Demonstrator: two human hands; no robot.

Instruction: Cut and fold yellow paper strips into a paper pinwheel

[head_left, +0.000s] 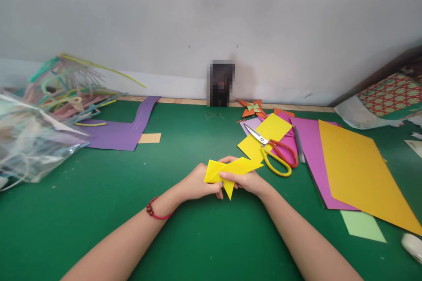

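Observation:
Both of my hands hold a folded yellow paper piece (231, 169) just above the green table (99, 193). My left hand (198, 184) pinches its left side, with a red bracelet (153, 210) on that wrist. My right hand (247, 181) grips the middle and right part, fingers closed over the paper. The piece has pointed flaps sticking out to the right and downward.
Scissors with red and yellow handles (275, 153) lie on yellow paper (270, 134) to the right. Purple (310, 149), orange (359, 171) and light green (362, 226) sheets lie further right. A purple strip (121, 134) and a bag of pipe cleaners (36, 127) sit left.

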